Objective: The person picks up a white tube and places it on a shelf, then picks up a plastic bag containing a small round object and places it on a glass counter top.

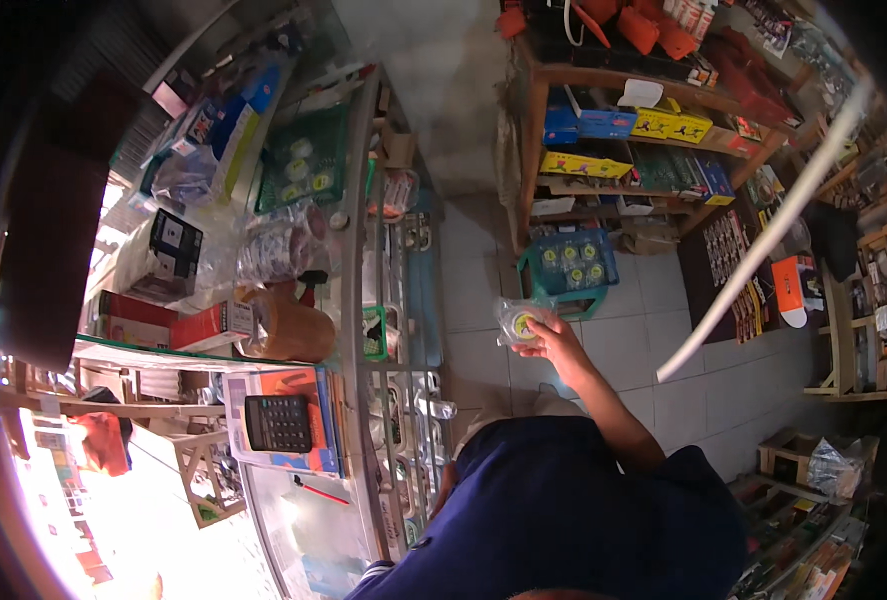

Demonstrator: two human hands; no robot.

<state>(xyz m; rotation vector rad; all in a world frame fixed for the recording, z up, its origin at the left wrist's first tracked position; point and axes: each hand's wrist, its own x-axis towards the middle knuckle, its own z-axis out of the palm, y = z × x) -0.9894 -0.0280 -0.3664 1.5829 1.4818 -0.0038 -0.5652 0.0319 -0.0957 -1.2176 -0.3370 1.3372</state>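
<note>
My right hand [556,350] reaches out over the tiled floor, its fingers closed on a round pack in clear plastic [517,320] with a yellow centre label. Just beyond it, a blue plastic basket [609,262] sits on a green stool [571,303]. Several round packs with similar yellow labels [570,253] lie inside that basket. My left hand cannot be made out; only the striped edge of the left sleeve [376,570] shows beside the counter.
On the left runs a glass counter [349,275] bearing a green basket [339,165] with similar packs, boxes, a brown tape roll [299,328] and a calculator [278,424]. Wooden shelves [526,150] stand ahead. A pale pole [764,240] slants across the right side.
</note>
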